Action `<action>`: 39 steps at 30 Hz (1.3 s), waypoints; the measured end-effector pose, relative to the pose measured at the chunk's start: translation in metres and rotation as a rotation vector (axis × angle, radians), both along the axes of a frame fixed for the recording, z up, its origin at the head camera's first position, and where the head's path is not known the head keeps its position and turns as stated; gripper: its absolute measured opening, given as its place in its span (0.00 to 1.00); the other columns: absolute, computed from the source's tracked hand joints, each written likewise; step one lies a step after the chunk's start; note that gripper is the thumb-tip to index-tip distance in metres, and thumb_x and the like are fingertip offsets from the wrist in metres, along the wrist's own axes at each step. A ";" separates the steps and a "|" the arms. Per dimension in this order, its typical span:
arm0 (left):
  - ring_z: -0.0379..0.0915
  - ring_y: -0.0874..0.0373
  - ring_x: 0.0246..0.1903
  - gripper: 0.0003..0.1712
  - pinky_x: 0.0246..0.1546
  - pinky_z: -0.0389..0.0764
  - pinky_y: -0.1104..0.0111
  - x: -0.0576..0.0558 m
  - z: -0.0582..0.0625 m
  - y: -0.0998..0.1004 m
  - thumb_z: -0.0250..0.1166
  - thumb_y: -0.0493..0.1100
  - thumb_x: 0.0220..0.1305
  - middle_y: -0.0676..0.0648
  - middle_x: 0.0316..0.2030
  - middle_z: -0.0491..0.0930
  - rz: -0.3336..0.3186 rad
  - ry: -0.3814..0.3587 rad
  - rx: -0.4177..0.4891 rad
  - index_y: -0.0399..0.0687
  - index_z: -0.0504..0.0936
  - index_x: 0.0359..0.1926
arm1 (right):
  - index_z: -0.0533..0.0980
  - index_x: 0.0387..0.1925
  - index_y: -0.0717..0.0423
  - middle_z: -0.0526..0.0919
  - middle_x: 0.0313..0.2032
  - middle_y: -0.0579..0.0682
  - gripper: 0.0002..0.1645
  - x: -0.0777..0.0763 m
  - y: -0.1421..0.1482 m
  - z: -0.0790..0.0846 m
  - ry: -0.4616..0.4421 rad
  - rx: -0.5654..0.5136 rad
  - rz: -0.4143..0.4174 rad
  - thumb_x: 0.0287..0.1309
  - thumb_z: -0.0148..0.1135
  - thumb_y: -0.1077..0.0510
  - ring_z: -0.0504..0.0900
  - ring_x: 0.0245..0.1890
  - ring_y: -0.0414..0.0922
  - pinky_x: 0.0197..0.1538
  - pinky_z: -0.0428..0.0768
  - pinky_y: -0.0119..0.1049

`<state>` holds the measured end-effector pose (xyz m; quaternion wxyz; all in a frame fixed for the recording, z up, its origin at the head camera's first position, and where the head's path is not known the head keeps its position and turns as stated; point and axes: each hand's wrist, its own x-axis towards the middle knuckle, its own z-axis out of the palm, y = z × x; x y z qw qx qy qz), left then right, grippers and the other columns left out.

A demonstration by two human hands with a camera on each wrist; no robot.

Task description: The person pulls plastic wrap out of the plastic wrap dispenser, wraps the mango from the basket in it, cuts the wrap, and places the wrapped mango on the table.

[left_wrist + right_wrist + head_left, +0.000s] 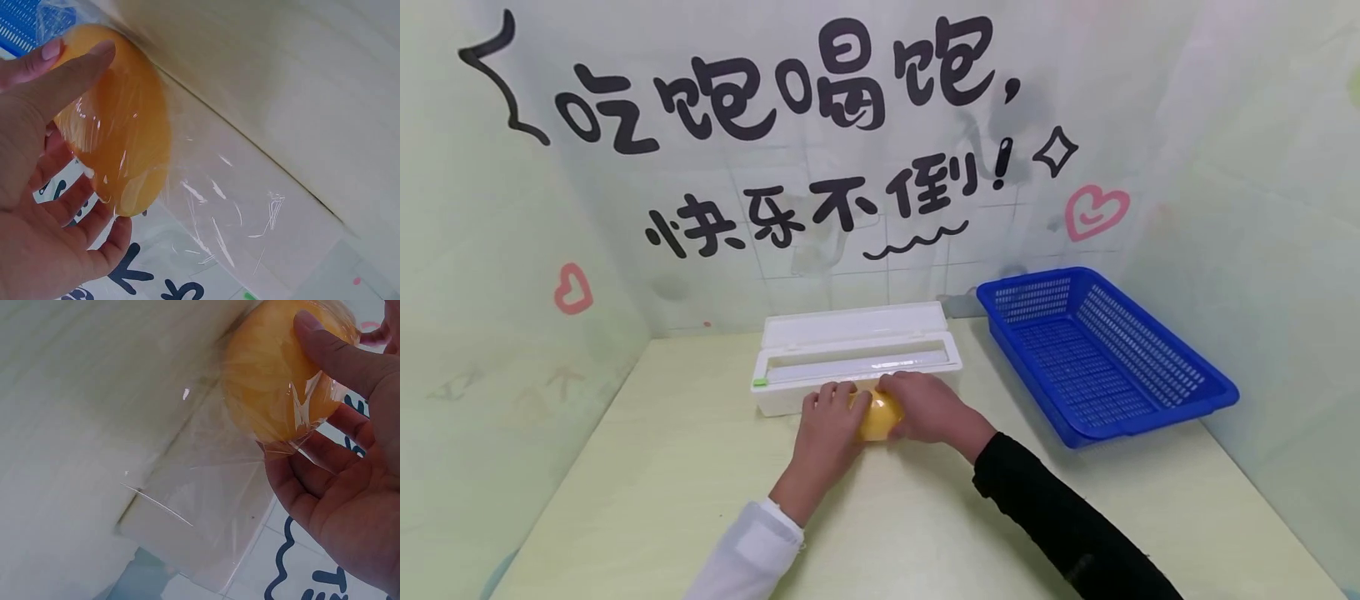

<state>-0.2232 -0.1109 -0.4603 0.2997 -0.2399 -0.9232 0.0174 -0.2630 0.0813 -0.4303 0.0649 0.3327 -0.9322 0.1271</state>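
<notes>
An oval, smooth yellow-orange fruit (882, 418) is held between both hands, close in front of a white cling film dispenser (786, 402). Clear cling film (212, 194) covers the fruit in shiny creases and stretches beyond it over the dispenser's front in both wrist views. My left hand (827, 429) grips one side, its thumb (87, 69) lying across the film and its fingers curling beneath. From the other side my right hand (931, 408) grips the fruit too, with its thumb (340, 356) on the wrapped surface and fingers underneath.
The dispenser's lid (853, 325) stands raised at the back, and a green slider (760, 382) sits at its left end. A blue plastic basket (1060, 417) is to the right on the pale table (685, 483). Behind rises a printed wall covering (820, 283).
</notes>
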 end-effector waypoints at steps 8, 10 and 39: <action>0.75 0.45 0.40 0.29 0.44 0.77 0.56 -0.004 -0.006 0.001 0.79 0.37 0.43 0.42 0.37 0.76 -0.007 0.151 -0.082 0.44 0.76 0.47 | 0.79 0.50 0.52 0.85 0.39 0.45 0.35 -0.006 0.000 0.003 -0.016 0.010 0.025 0.39 0.83 0.46 0.78 0.37 0.43 0.43 0.76 0.38; 0.75 0.45 0.39 0.26 0.43 0.78 0.57 -0.004 -0.005 0.001 0.76 0.34 0.46 0.42 0.36 0.76 -0.012 0.153 -0.094 0.43 0.76 0.47 | 0.79 0.51 0.52 0.85 0.40 0.45 0.35 -0.007 0.000 0.004 -0.021 0.019 0.024 0.40 0.83 0.46 0.78 0.37 0.43 0.44 0.76 0.38; 0.82 0.45 0.44 0.39 0.49 0.83 0.54 -0.018 0.022 -0.019 0.83 0.49 0.43 0.41 0.46 0.84 -0.085 -0.281 0.089 0.42 0.80 0.58 | 0.73 0.56 0.50 0.75 0.47 0.54 0.45 0.017 -0.012 -0.028 0.619 0.104 0.004 0.34 0.86 0.49 0.76 0.42 0.50 0.44 0.79 0.40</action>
